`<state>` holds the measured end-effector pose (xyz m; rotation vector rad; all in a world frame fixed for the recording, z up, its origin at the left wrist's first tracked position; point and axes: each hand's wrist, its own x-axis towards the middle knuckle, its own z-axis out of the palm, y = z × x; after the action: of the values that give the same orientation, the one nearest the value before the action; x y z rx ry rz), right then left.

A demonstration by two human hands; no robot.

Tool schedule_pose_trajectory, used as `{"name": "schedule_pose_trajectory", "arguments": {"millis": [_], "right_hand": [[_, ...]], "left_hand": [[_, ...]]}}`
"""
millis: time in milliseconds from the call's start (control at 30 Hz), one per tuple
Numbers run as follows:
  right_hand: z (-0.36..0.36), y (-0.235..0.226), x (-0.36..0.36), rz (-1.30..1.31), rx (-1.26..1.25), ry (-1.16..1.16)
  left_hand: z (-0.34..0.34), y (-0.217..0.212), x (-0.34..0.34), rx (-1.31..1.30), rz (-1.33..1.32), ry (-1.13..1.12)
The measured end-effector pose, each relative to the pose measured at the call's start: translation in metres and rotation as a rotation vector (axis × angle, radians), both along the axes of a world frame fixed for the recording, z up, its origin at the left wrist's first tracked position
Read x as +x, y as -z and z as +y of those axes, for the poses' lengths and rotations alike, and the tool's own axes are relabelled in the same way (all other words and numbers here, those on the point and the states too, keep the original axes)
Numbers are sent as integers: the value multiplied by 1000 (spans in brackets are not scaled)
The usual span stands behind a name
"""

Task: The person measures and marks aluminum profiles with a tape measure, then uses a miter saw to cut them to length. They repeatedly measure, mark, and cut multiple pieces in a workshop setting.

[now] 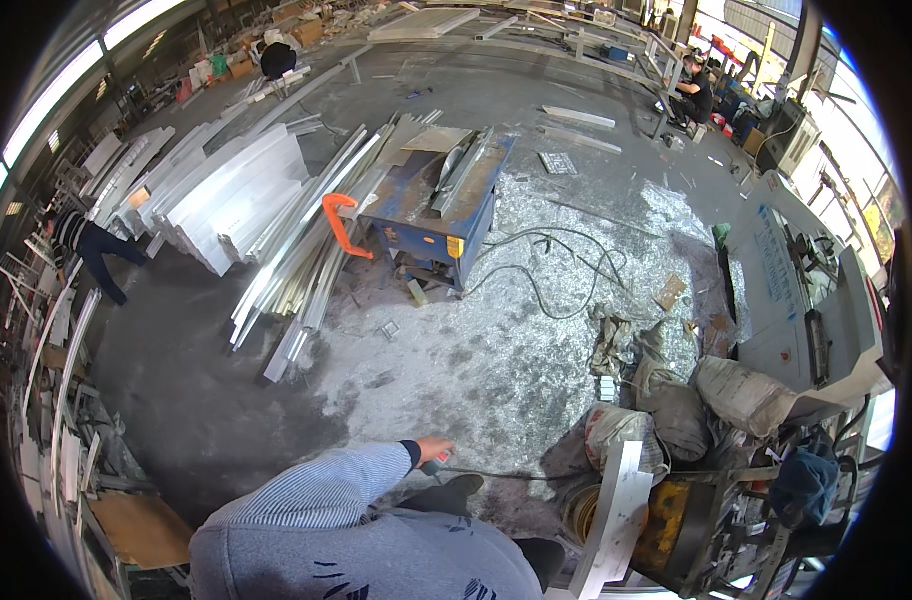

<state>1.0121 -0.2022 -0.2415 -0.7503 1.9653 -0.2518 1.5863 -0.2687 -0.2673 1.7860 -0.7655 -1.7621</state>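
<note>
A red-and-dark handheld tool (433,466) is gripped in front of the body by the left hand (435,447), its fingers apparently curled, the right's being out of view, as holding seems the step underway and clearance from the nearby cable (521,477) is seemingly required next.

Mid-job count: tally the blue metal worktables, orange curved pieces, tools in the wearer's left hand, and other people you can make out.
Blue metal worktable: 1
Orange curved piece: 1
Tool in the left hand: 1
Other people: 3
Total: 6
</note>
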Motion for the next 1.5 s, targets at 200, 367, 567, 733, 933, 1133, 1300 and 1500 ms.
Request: {"name": "schedule_pose_trajectory", "arguments": {"millis": [200,367,567,733,933,1133,1300,1500], "right_hand": [[-53,-43,-12,-31,-342,-66],[-183,-147,74,-24,-884,-435],[-226,-246,131,-377,-827,-441],[-235,-247,81,-536,-799,-438],[-240,-262,20,-280,-1054,-671],[-233,-257,-17,-282,-1109,-614],[-232,-251,-30,-257,-1072,-494],[-227,-248,-39,-385,-959,-215]], "left_hand": [[-77,-43,-62,-85,225,58],[-132,-132,-116,-358,-32,301],[-161,-253,-200,-554,-91,483],[-171,-284,-287,-983,-286,584],[-172,-287,-359,-825,-381,628],[-177,-304,-386,-389,-153,610],[-196,-298,-406,-472,-153,678],[-226,-294,-428,-535,-175,811]]}}
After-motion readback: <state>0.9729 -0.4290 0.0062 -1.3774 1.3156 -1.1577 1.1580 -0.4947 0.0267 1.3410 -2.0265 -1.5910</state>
